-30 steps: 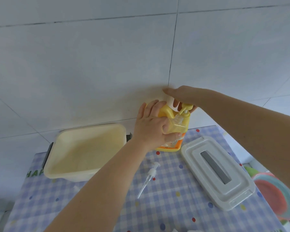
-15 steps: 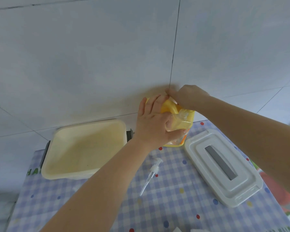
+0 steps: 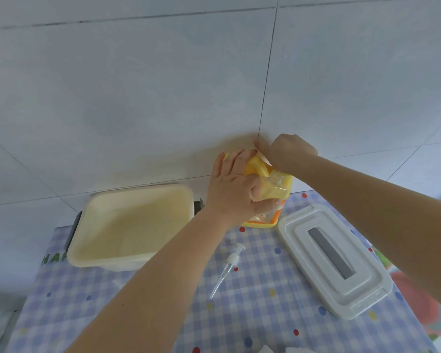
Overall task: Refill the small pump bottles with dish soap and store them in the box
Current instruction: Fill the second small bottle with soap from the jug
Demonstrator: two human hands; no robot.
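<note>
Here, at the back of a checked-cloth desk point(image 3: 252, 314), the left hand point(image 3: 233, 189) grips a small clear bottle point(image 3: 275, 189) against a yellow dish soap jug point(image 3: 259, 169), whose top the right hand point(image 3: 288, 151) clasps with curled fingers. A loose pump head point(image 3: 231, 263) lies between the open cream box point(image 3: 130, 225) and its white lid point(image 3: 334, 258).

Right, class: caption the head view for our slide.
Two hands fill a small clear bottle from a yellow soap jug.
</note>
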